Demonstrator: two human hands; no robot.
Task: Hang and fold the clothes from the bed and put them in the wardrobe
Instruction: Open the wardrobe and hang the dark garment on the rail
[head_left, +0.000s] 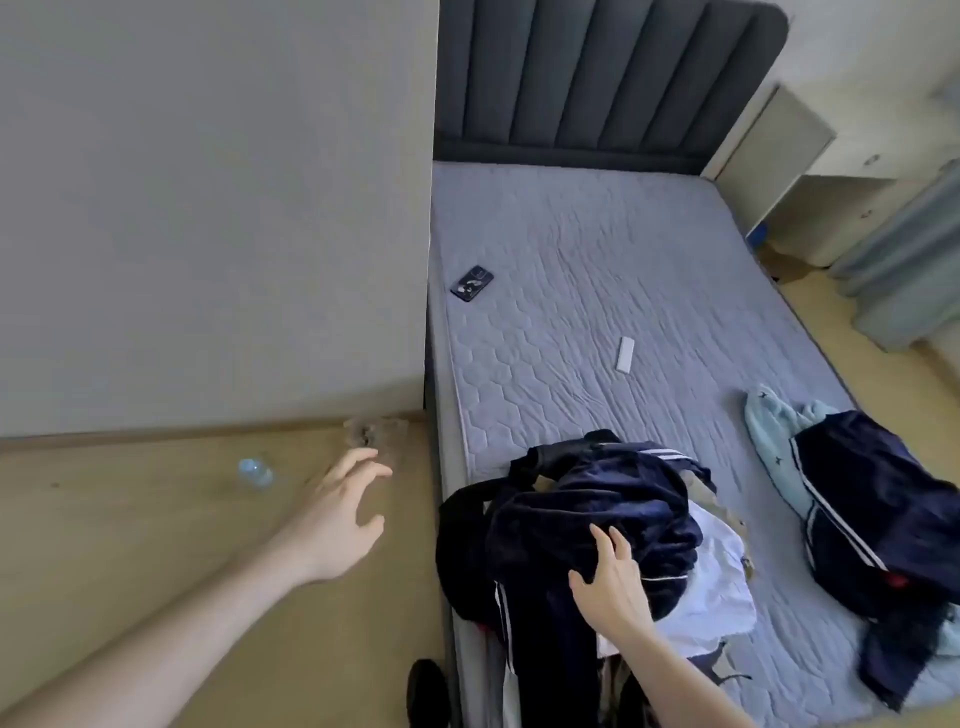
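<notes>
A heap of clothes lies at the bed's (597, 291) near left corner. On top is a dark navy garment with white stripes (587, 514), and a white garment (719, 577) shows beneath it. My right hand (613, 582) rests on the navy garment with fingers spread. My left hand (340, 514) hovers over the floor left of the bed, fingers apart and holding nothing. A second navy striped garment (878, 509) lies at the bed's right edge over a light blue piece (774, 426).
A black phone (471, 283) and a small white remote (625, 354) lie on the grey quilted mattress. A clear plastic bottle (254, 472) stands on the wooden floor by the wall. Dark padded headboard (597, 78) behind; white cabinets (810, 171) and a curtain (904, 260) at right.
</notes>
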